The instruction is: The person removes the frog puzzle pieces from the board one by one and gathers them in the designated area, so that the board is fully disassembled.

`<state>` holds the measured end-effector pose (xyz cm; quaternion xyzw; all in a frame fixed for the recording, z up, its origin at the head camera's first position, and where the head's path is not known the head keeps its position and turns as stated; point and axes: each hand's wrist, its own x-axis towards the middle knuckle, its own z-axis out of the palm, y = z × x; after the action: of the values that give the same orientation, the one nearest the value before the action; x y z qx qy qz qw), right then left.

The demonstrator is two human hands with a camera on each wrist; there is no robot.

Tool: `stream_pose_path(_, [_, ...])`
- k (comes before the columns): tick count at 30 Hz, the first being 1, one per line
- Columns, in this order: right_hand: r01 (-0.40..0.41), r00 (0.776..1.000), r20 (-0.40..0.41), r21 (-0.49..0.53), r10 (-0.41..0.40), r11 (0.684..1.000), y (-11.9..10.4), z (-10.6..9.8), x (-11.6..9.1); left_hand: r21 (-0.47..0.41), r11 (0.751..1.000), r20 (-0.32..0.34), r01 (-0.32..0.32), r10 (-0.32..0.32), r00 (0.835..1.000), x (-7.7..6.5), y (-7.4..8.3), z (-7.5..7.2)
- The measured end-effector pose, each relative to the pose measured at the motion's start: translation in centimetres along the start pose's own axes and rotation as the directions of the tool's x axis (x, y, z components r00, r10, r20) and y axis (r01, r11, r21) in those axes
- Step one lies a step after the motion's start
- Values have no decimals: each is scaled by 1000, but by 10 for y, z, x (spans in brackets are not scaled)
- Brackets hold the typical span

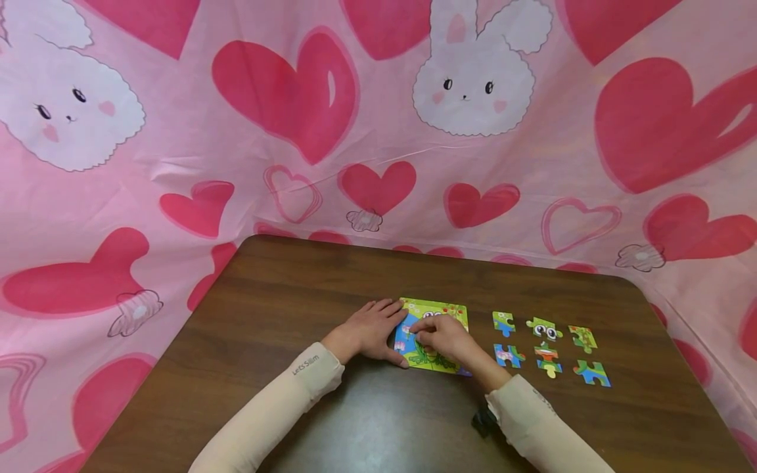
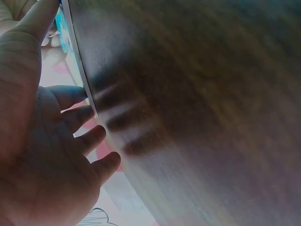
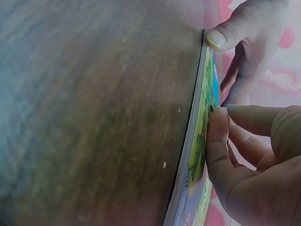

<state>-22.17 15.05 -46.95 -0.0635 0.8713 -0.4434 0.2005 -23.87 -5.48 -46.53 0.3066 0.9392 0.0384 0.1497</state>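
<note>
A square puzzle board (image 1: 436, 306) with a green and blue frog picture lies on the table. My left hand (image 1: 371, 330) lies at its left side, fingers spread, with fingertips at the far left corner and thumb by the near left corner. In the left wrist view the fingers of the left hand (image 2: 56, 141) look relaxed. My right hand (image 1: 445, 338) is over the board, index finger reaching down onto the blue part. In the right wrist view, the thumb and index fingertips of the right hand (image 3: 263, 155) meet close at the board's surface; I cannot tell whether they pinch a piece.
To the right of the board several loose puzzle pieces lie in two rows, among them one with frog eyes (image 1: 543, 330) and a green-blue one (image 1: 593, 373). A small black object (image 1: 485, 420) is by the right sleeve. Pink heart-printed cloth (image 1: 378, 141) stands behind the brown table (image 1: 307, 276).
</note>
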Motion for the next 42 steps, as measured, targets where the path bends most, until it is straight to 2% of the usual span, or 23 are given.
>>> stream_pose_path(5, [16, 1000, -3, 42, -16, 999, 0, -1, -2, -5, 1000, -1, 2, -2, 1000, 1, 0, 1])
stream_pose_path(12, [78, 996, 28, 101, -81, 992, 3, -2, -1, 1, 1000, -4, 3, -3, 1000, 0, 0, 0])
stream_pose_path(26, [161, 982, 77, 145, -173, 976, 11, -2, -2, -1, 1000, 13, 9, -9, 1000, -1, 1, 0])
stream_pose_path(42, [141, 980, 102, 270, -174, 953, 17, -7, -3, -3, 1000, 4, 8, -8, 1000, -1, 1, -1])
